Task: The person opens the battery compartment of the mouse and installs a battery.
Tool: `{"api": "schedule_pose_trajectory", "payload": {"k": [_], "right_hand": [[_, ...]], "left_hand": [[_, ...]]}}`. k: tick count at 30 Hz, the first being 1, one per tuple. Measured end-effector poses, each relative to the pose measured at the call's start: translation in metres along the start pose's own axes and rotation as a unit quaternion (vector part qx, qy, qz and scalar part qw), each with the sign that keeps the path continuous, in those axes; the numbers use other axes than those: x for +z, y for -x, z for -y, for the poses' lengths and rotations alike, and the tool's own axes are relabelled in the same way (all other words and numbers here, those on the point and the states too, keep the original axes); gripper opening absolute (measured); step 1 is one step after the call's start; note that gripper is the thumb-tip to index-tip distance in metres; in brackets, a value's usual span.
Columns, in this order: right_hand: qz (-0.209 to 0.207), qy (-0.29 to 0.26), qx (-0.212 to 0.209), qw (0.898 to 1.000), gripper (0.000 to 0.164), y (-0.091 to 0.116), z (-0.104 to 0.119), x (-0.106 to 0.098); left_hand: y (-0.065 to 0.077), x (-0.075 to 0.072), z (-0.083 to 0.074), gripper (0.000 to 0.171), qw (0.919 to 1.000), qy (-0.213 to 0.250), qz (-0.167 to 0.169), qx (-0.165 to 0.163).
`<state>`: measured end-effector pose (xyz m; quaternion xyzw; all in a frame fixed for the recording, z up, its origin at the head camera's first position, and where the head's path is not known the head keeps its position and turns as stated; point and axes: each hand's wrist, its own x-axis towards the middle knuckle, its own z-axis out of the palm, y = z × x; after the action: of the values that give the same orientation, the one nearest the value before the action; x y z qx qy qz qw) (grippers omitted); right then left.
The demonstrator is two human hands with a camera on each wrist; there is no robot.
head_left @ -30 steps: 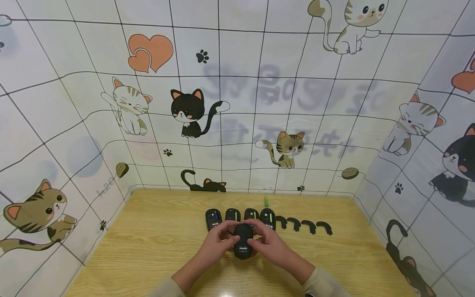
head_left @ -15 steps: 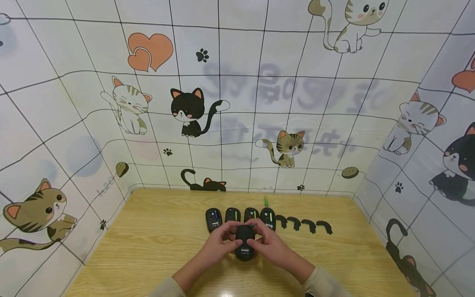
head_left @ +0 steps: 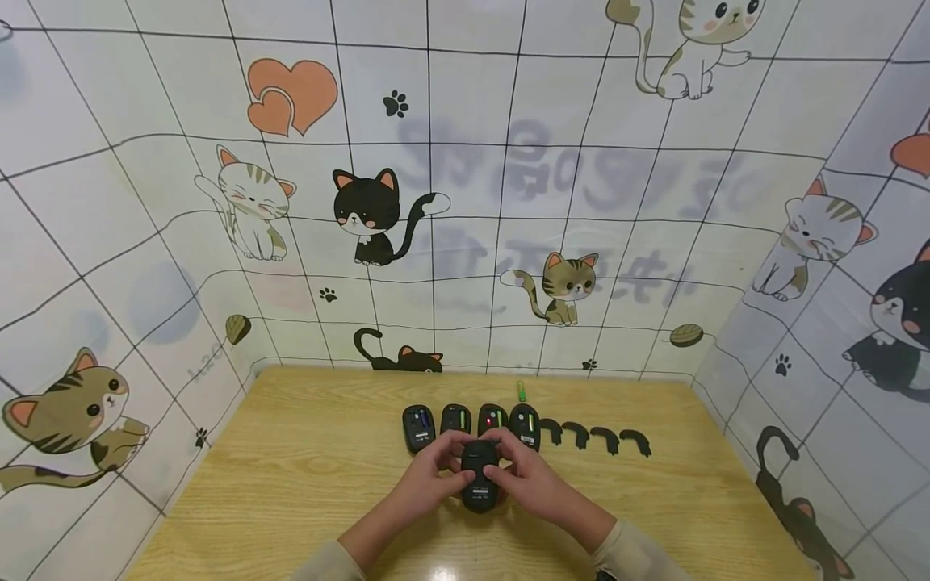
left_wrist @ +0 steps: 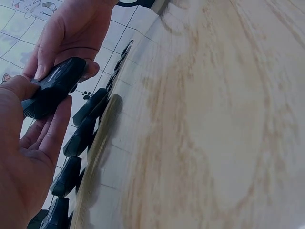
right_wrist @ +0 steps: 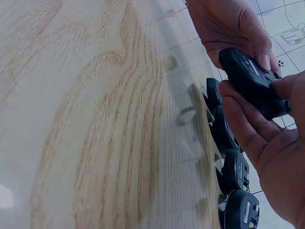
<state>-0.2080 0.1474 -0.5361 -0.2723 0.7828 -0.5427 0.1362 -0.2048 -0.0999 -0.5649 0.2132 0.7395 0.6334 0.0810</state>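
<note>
A black computer mouse [head_left: 479, 476], its labelled underside turned up, is held above the front of the table between both hands. My left hand [head_left: 430, 474] grips its left side, the thumb lying on the underside. On the opposite side my right hand [head_left: 530, 478] grips it the same way. In the left wrist view the mouse [left_wrist: 56, 88] is seen from the side, with fingers beneath it. From the right wrist, the mouse [right_wrist: 252, 81] shows its pale label between the thumbs.
Several upturned black mice stand in a row behind the hands, among them the leftmost mouse [head_left: 418, 428] and one with a red light [head_left: 492, 417]. Several curved black covers [head_left: 605, 440] lie to the right. A green battery [head_left: 521, 392] lies near the wall on the wooden table [head_left: 305, 452].
The held mouse has shifted slightly to the right and stays between both hands. A red light now shows on one mouse in the row.
</note>
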Motion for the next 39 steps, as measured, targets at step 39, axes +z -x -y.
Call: {"api": "schedule_pose_trajectory", "payload": {"k": [39], "right_hand": [[-0.129,0.080,-0.060,0.987,0.038,-0.006,-0.003,-0.013]], "left_hand": [[-0.002,0.006,0.003,0.045,0.9997,-0.009,0.010,-0.019]]}}
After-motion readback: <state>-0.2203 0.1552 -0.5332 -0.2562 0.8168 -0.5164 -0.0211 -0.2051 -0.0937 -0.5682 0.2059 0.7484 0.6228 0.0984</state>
